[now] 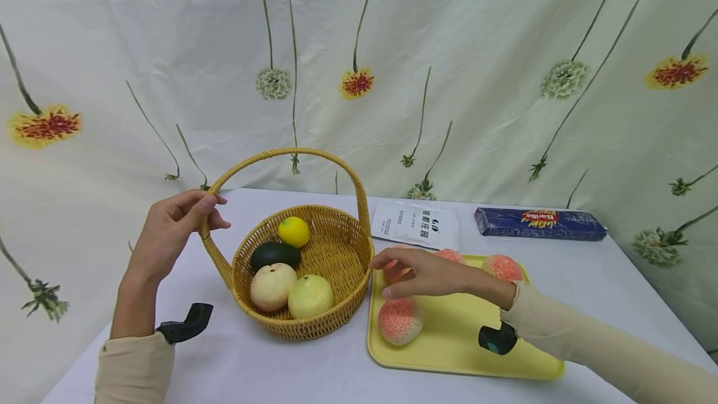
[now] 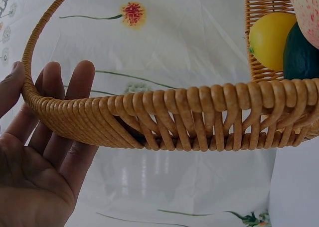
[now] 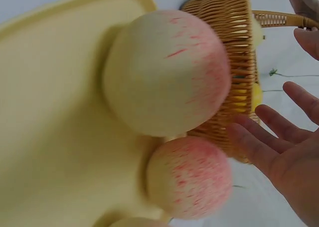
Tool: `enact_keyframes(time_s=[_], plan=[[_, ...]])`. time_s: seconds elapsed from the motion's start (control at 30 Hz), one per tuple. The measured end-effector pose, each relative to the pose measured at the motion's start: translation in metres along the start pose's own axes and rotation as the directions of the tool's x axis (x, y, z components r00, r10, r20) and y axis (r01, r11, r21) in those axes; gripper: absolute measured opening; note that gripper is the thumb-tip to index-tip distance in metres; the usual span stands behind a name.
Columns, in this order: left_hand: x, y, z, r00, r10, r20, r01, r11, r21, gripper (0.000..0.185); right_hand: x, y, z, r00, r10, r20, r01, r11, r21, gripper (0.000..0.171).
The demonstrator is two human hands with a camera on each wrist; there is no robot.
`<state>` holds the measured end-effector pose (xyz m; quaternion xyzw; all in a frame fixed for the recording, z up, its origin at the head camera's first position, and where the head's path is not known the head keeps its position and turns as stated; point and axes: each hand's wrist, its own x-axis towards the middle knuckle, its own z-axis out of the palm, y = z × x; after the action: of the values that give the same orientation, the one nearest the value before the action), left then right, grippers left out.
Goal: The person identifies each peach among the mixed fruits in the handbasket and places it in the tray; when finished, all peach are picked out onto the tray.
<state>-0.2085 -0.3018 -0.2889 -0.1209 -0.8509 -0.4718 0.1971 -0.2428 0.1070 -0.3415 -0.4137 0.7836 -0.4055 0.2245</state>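
Note:
With thumb and fingers, my left hand grips the left side of the arched handle of a wicker basket. Inside the basket are a lemon, a dark green oval fruit, a pale peach and a pale green round fruit. My right hand hovers palm down over the yellow tray, its fingertips near the basket's right rim. Nothing is held in it; the right wrist view shows its fingers spread beside two pink-blushed peaches, the larger-looking peach closest to the camera.
Several peaches lie on the tray, one peach at its left side and another peach at its back right. Behind the tray are a white packet and a blue Barilla box. A flowered cloth hangs behind the table.

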Motion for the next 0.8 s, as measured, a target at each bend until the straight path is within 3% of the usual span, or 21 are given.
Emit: enact_keyframes(time_s=[0.33,0.63,0.8], plan=[[0.000,0.000,0.000,1.000,0.009,0.002,-0.009,1.000,-0.012,0.026,0.032,-0.026,-0.004,0.998,-0.061,-0.005,0.060,0.995,-0.085,0.062],[0.000,-0.001,-0.001,1.000,0.014,0.012,-0.013,1.000,-0.013,0.023,0.053,-0.031,-0.001,1.000,-0.008,0.026,0.012,0.984,-0.176,0.069],[0.000,-0.002,-0.001,1.000,0.015,0.015,-0.015,1.000,-0.014,0.022,0.065,-0.035,0.004,0.998,-0.036,0.046,0.044,0.982,-0.184,0.071]])
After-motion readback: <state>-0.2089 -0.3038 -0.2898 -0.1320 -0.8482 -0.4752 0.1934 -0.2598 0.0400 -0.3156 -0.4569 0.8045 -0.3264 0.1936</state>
